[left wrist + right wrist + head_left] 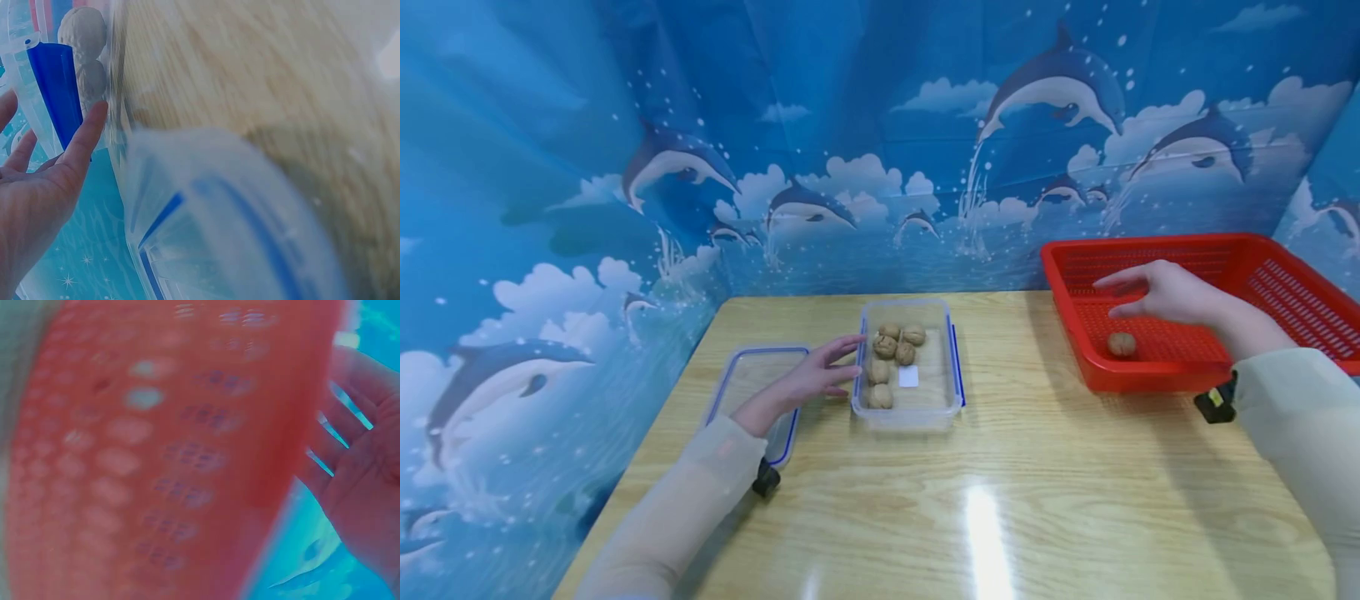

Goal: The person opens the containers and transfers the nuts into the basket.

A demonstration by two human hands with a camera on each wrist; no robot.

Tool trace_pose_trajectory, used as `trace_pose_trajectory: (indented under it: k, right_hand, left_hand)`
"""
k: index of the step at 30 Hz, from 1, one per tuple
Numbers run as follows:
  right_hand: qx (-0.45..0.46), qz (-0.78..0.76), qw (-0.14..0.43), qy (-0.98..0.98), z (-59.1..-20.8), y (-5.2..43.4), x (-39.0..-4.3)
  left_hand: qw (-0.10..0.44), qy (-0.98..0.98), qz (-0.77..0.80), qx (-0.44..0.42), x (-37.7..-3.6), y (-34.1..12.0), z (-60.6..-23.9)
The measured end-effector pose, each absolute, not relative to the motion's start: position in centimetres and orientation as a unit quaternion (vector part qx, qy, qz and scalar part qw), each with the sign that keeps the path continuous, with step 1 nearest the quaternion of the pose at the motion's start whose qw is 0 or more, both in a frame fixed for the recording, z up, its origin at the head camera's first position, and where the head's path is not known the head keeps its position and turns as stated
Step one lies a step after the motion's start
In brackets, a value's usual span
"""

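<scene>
In the head view a clear plastic box [936,396] holds several walnuts [885,347] along its left side and a small white square [908,377]. My left hand [817,375] is at the box's left wall with its fingers spread; whether they touch it I cannot tell. The left wrist view shows this hand [47,187] beside a blue clip [57,87] and two walnuts [83,32]. Over the red basket [1078,350] hovers my right hand [1176,293], fingers loosely extended and holding nothing. One walnut [1122,344] lies in the basket below it.
A clear lid with a blue seal [752,367] lies on the wooden table [880,517], partly under my left forearm. Behind the table hangs a blue dolphin-print cloth [865,100]. The basket stands at the table's far right.
</scene>
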State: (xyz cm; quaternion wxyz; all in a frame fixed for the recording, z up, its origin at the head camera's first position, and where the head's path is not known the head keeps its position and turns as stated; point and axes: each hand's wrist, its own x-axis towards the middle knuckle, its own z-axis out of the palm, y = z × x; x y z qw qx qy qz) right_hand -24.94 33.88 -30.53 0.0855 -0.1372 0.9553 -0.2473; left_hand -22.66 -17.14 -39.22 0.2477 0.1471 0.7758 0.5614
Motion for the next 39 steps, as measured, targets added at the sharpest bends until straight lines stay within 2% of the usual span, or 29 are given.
trace_pose_trajectory:
  k: [6,12,20,28,39]
  right_hand:
    - [-0.170,-0.258,0.063,0.949,-28.6,29.8,-24.1]
    - [-0.230,-0.280,0.061,0.930,-28.4,24.5,-23.4]
    - [-0.327,-0.295,0.092,0.893,-30.2,19.2,-23.2]
    - [-0.387,-0.300,0.103,0.865,-31.9,15.0,-23.6]
    - [-0.445,-0.310,0.148,0.827,-35.1,10.4,-24.1]
  left_hand:
    - [0.245,0.777,0.561,0.144,-22.7,-17.1,-39.1]
    - [0.246,0.779,0.559,0.142,-22.8,-17.1,-39.1]
    - [0.250,0.774,0.563,0.146,-22.8,-17.1,-39.2]
    - [0.243,0.776,0.563,0.146,-22.7,-17.1,-39.1]
    - [0.244,0.776,0.564,0.143,-22.7,-17.1,-39.2]
